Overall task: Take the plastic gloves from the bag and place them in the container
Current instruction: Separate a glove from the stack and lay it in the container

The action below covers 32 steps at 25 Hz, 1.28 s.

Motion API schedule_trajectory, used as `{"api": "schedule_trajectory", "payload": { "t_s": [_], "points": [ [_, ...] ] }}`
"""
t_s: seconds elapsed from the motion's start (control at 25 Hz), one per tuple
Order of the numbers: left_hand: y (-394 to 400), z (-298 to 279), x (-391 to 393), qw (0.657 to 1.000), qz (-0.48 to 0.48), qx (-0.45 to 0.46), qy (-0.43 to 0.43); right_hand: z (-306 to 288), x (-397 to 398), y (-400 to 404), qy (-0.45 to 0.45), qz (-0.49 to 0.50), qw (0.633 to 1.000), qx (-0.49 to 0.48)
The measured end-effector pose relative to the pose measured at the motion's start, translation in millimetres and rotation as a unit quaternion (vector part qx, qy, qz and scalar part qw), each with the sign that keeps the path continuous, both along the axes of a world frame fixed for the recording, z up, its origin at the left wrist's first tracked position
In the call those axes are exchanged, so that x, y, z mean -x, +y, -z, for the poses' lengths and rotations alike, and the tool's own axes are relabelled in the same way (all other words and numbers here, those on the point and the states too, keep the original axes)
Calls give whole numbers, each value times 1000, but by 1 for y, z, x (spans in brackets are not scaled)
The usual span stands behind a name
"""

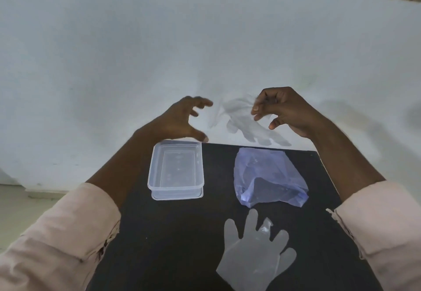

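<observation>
1. The right hand (284, 110) pinches a clear glove (246, 122) at its cuff, hanging above the far edge of the black surface (182, 233).
2. The left hand (182, 119) hovers with fingers spread, holding nothing.
3. Below sit the empty container (176, 170) and bag (268, 176); a second glove (255, 252) lies nearer.

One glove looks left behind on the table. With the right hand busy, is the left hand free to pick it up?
Probably yes: the left hand is open and holds nothing, and the flat glove lies uncovered on the table.
</observation>
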<state>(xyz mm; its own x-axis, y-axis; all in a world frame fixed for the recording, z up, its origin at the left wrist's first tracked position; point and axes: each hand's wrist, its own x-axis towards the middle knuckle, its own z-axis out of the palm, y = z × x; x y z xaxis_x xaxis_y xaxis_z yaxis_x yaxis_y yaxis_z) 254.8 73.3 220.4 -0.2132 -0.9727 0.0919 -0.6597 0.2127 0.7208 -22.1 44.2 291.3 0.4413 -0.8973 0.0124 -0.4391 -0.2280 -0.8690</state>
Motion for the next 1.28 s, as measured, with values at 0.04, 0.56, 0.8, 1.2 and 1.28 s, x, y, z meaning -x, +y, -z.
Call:
{"api": "schedule_trajectory", "payload": {
  "t_s": [0.04, 0.56, 0.8, 1.2, 1.28],
  "points": [
    [-3, -9, -1, 998, 8, -2, 66, -2, -8, 2, 5, -1, 1000, 1],
    [-71, -43, -12, 943, 216, -127, 221, -39, -60, 18, 131, -67, 989, -12],
    [-74, -47, -11, 937, 231, -134, 224, -46, -60, 0, 140, -91, 985, -36],
    [-83, -15, -29, 933, 74, -127, 330, 14, -75, -37, -21, 77, 996, -38],
    [-84, -8, -33, 935, 53, -139, 322, 31, -84, -42, -77, 103, 991, -43]
  ]
}}
